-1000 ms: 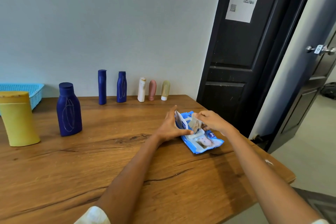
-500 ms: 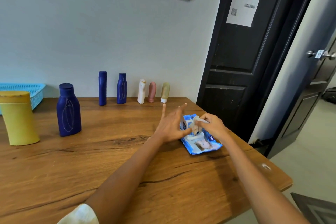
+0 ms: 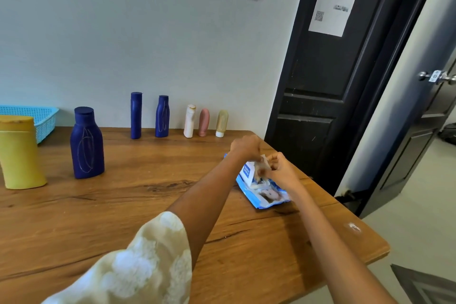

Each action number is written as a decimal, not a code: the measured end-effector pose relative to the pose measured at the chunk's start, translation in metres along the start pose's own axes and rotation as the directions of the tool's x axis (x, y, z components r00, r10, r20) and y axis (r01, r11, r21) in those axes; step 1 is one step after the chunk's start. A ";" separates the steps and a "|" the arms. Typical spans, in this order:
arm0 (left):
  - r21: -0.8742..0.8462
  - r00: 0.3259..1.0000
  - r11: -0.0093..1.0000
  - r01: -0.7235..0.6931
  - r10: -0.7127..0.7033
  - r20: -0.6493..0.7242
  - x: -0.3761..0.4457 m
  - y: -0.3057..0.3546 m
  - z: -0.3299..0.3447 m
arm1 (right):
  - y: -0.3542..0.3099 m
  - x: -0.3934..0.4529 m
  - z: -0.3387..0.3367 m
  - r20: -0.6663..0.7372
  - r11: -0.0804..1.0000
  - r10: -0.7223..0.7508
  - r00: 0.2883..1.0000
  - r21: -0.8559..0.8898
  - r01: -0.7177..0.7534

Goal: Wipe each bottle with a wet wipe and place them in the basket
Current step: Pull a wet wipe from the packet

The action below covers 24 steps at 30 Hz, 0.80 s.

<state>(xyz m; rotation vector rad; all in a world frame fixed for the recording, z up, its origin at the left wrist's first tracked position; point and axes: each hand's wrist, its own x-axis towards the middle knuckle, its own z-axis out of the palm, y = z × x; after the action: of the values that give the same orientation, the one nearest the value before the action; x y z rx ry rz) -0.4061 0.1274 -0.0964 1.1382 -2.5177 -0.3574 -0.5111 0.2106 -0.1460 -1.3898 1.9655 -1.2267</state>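
A blue wet wipe pack (image 3: 265,192) lies on the wooden table (image 3: 123,217) near its right edge, its flap raised. Both hands are over the pack. My right hand (image 3: 281,170) pinches a crumpled wipe (image 3: 262,165) sticking up from the opening. My left hand (image 3: 245,147) has its fingers curled at the same wipe from the far side; its grip is blurred. Several bottles stand on the table: a yellow one (image 3: 21,153), a large dark blue one (image 3: 86,143), two slim blue ones (image 3: 136,115) (image 3: 162,116), a white one (image 3: 189,121), a pink one (image 3: 204,122), a beige one (image 3: 221,123). A light blue basket (image 3: 42,118) sits at the far left.
A pale wall runs behind the table. A black door (image 3: 320,81) stands just beyond the table's right corner, with an open doorway and a door knob (image 3: 436,76) further right. The table's right edge is close to the pack.
My left hand has risen from the pack's flap, with fingers spread, to curl at the wipe. My right hand keeps hold of the wipe and has drawn it further up.
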 end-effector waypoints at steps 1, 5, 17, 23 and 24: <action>-0.083 0.999 0.996 0.023 -0.025 -0.026 0.000 -0.003 0.000 | 0.000 0.000 0.001 0.019 1.000 0.005 1.000 -0.026 -0.005; -0.402 0.977 0.910 0.105 -0.169 -0.127 0.002 -0.021 0.007 | -0.003 0.003 0.002 0.037 0.997 -0.008 0.999 -0.081 0.011; -0.897 0.905 0.441 0.036 -0.394 -0.158 0.006 -0.020 -0.017 | -0.004 0.005 0.016 0.009 0.921 -0.066 0.998 -0.383 0.064; -0.849 0.861 0.523 0.072 -0.462 -0.212 0.001 -0.037 -0.014 | -0.016 0.013 0.002 0.100 0.906 0.033 0.994 -0.422 0.012; -0.801 0.884 0.592 0.090 -0.418 -0.209 -0.001 -0.039 -0.012 | -0.016 0.013 0.001 0.097 0.900 0.033 0.995 -0.436 0.013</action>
<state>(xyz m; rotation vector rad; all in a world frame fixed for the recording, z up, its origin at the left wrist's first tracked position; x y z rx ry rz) -0.3747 0.1025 -0.1004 1.0465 -1.5352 -1.0719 -0.5075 0.1970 -0.1313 -1.6092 2.2599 -0.7104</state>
